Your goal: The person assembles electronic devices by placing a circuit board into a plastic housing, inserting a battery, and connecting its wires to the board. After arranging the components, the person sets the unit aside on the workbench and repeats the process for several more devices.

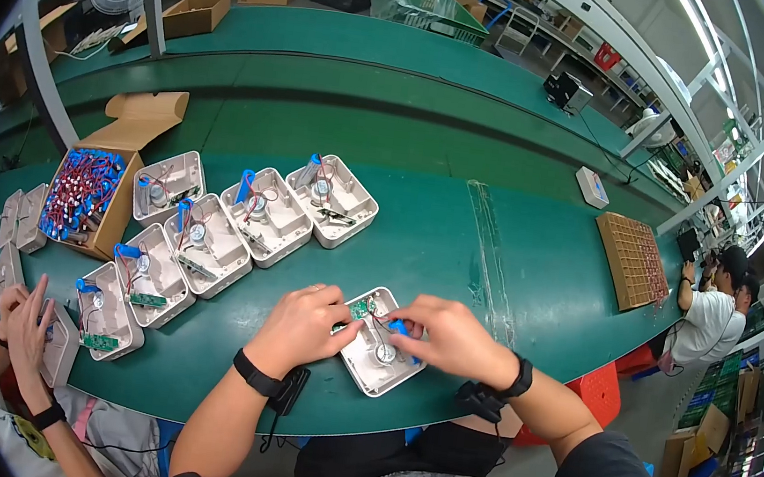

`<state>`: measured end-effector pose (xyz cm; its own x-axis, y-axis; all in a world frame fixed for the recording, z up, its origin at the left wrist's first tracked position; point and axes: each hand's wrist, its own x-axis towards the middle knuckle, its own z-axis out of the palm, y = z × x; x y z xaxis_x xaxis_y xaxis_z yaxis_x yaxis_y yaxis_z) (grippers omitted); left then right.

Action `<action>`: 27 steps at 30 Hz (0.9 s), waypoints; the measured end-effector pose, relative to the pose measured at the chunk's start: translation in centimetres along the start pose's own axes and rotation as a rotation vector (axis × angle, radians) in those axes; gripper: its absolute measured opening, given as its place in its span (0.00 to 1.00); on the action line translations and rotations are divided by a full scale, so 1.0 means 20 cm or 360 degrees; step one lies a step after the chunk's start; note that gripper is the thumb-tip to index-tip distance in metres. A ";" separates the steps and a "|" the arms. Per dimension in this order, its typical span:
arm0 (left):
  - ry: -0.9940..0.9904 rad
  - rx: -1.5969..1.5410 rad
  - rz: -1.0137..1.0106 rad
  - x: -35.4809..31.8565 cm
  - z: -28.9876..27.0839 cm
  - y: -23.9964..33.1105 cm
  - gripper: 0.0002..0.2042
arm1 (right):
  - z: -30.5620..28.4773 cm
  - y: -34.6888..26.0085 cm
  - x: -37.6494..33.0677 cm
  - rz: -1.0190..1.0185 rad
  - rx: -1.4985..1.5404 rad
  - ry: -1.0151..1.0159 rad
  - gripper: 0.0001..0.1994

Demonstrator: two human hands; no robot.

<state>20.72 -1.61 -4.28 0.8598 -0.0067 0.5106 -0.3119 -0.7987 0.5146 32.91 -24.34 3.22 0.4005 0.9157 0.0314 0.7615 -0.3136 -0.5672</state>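
Note:
A white plastic housing [372, 383] lies on the green table in front of me. It holds a round metal part [385, 353], thin red and black wires and a small green circuit board [361, 310]. At the housing's left side, my left hand [304, 324] has thumb and fingers closed on the edge of the board. From the right, my right hand [448, 338] pinches a blue cylindrical battery [401, 327] over the housing. The fingers partly cover the battery and the board.
Several similar housings [210, 261] with batteries, wires and boards stand to the left. Beyond them is an open cardboard box [121, 209] of blue batteries. A co-worker's hands [28, 330] hold another housing at far left. A partitioned tray [629, 262] lies far right.

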 end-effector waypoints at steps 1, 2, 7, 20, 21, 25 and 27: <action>0.0001 -0.0004 -0.0004 0.00 0.00 0.00 0.08 | 0.03 -0.01 0.00 0.0000 0.0002 -0.0005 0.16; 0.0001 -0.0005 -0.0010 -0.01 0.01 0.00 0.08 | 0.06 -0.01 0.00 -0.0027 -0.0079 0.0071 0.15; 0.0013 0.0004 0.0001 0.01 0.00 0.01 0.08 | 0.11 0.04 0.04 -0.0141 -0.0236 0.0272 0.12; -0.0001 0.0010 -0.0005 0.00 0.01 0.01 0.08 | 0.14 0.07 0.10 -0.0239 -0.0352 0.0349 0.09; 0.0003 0.0014 -0.0004 0.00 0.00 0.01 0.08 | 0.14 0.06 0.09 -0.0238 -0.0350 0.0347 0.09; -0.0014 0.0002 -0.0012 -0.03 -0.01 0.01 0.08 | 0.14 0.03 0.04 -0.0312 -0.0548 0.0306 0.11; -0.0009 -0.0002 -0.0013 -0.05 -0.03 0.01 0.08 | 0.15 -0.01 0.02 -0.0261 -0.0586 0.0233 0.14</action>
<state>19.60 -1.40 -4.28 0.8646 -0.0034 0.5025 -0.3051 -0.7981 0.5195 31.37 -23.19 0.80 0.3066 0.9240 0.2284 0.9417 -0.2596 -0.2140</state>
